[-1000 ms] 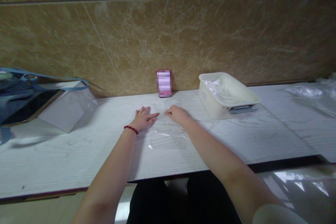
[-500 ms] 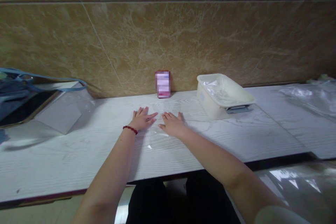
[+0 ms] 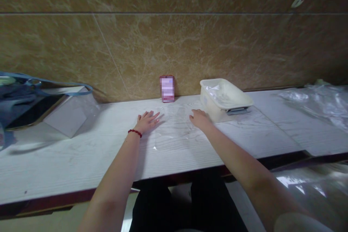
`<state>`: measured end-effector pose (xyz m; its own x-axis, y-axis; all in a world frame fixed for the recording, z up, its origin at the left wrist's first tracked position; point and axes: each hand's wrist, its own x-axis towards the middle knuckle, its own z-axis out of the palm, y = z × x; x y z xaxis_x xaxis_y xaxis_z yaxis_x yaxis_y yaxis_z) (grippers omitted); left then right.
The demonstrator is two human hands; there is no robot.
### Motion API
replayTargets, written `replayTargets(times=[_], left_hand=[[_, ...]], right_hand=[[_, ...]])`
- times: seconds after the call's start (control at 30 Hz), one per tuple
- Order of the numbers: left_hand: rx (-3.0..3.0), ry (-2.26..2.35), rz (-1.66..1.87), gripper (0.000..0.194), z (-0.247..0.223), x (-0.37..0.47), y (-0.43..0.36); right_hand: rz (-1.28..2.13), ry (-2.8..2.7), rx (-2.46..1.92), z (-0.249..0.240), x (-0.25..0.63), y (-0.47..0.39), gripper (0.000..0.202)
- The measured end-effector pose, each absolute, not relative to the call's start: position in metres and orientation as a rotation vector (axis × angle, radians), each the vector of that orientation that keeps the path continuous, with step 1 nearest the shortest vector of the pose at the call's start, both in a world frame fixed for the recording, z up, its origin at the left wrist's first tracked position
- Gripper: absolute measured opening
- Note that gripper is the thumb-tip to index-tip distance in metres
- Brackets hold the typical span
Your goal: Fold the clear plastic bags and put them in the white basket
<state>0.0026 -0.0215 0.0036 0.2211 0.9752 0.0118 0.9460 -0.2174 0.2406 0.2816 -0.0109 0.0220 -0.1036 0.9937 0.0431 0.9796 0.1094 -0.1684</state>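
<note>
A clear plastic bag or sheet [image 3: 174, 125] lies flat on the white wood-grain table in front of me. My left hand [image 3: 147, 121], with a red beaded bracelet [image 3: 135, 131] at its wrist, rests palm down on its left side, fingers spread. At the plastic's right side is my right hand [image 3: 199, 119], low over the table, its thumb and forefinger apart and the other fingers partly bent and hard to see. Neither hand visibly grips anything. Just right of that hand stands a cream plastic bin [image 3: 217, 110] with clear plastic inside.
A phone [image 3: 168, 89] with a blurred screen leans against the brown tiled wall [image 3: 152, 47]. To the left are a white box [image 3: 66, 116], a dark flat tablet-like object [image 3: 35, 112] and a blue strap [image 3: 63, 85]. More clear plastic [image 3: 318, 101] lies at the far right.
My right hand has slid right across the plastic, away from my left hand and close to the bin. My left hand has stayed nearly in place. The camera view has shifted slightly.
</note>
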Motion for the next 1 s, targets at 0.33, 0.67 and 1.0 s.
replayTargets(times=[0.33, 0.67, 1.0], left_hand=[[2.643, 1.486, 0.466, 0.039, 0.024, 0.058, -0.035], [2.815, 1.288, 0.145, 0.036, 0.014, 0.13, -0.055], [2.731, 1.429, 0.224, 0.042, 0.005, 0.131, -0.068]], right_hand=[[0.101, -2.091, -2.016, 0.006, 0.288, -0.02, 0.024], [0.281, -2.041, -1.868, 0.014, 0.298, -0.019, 0.021], [0.718, -1.924, -1.744, 0.015, 0.296, -0.033, 0.073]])
